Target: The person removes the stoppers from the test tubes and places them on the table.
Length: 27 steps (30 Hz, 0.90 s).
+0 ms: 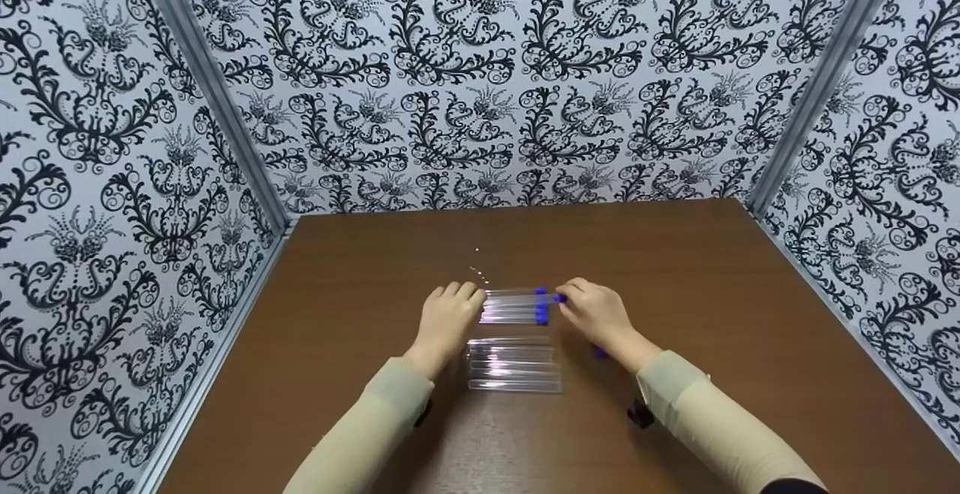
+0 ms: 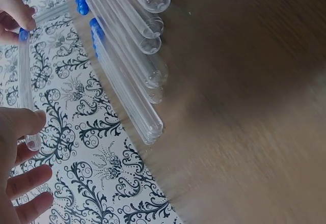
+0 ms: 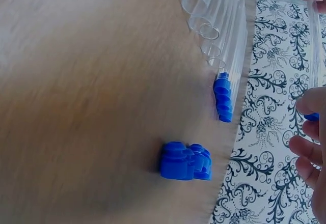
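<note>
A clear test tube (image 2: 24,76) is held up between both hands, above the table. My left hand (image 1: 451,315) pinches its rounded bottom end between thumb and fingers. At the other end my right hand (image 1: 597,311) pinches the blue cap (image 2: 24,34) that sits on the tube's mouth. Beneath the hands lies a row of test tubes with blue caps (image 3: 223,99), side by side. Nearer to me is a second row of clear tubes without caps (image 1: 514,385), their open mouths toward the right.
Several loose blue caps (image 3: 186,162) stand together on the brown table (image 1: 360,269), right of the tubes and partly hidden by my right wrist in the head view. Patterned walls (image 1: 465,134) with grey metal corner posts (image 1: 217,96) enclose the table at the back and sides.
</note>
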### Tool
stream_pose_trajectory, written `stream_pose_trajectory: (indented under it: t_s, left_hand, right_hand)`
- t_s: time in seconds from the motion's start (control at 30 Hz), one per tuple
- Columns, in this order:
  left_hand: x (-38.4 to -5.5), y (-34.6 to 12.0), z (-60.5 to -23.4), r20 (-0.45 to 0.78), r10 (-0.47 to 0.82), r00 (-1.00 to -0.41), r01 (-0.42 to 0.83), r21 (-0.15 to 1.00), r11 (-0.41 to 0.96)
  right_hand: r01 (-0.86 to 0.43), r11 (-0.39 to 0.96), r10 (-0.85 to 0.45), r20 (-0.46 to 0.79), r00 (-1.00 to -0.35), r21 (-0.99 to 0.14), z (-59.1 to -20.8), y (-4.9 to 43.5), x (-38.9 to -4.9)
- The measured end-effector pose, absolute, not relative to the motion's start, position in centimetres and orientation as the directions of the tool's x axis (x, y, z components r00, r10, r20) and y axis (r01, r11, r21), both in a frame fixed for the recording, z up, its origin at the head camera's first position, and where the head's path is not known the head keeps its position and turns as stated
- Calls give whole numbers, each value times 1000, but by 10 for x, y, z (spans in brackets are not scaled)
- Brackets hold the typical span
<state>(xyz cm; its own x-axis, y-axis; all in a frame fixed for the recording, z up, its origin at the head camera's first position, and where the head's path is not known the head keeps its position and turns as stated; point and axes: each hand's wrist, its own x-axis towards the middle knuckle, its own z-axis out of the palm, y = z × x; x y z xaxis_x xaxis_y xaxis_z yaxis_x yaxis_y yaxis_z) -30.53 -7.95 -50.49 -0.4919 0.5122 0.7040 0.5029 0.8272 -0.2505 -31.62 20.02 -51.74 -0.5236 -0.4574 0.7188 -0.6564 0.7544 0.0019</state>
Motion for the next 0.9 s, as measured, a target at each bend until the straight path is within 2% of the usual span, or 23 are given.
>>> stream_pose_trajectory:
  t_s: [0.23,0.63,0.77,0.9]
  left_hand:
    - [-308,-78,-504,710,506,-490,496,-250,831]
    - [-306,-80,-508,695,486,-530,487,-221,845]
    - [-305,-82,-511,695,474,-541,486,-202,850]
    - [-305,-84,-515,694,453,-559,490,-164,856]
  right_hand:
    - [-658,753,-451,725,-520,-3,-517,200,-318]
    - [-657,754,-448,738,-504,9,-519,204,-319]
    - [-645,764,-432,730,-529,-15,-519,208,-320]
    - [-614,787,-416,688,-595,-55,-519,213,-321]
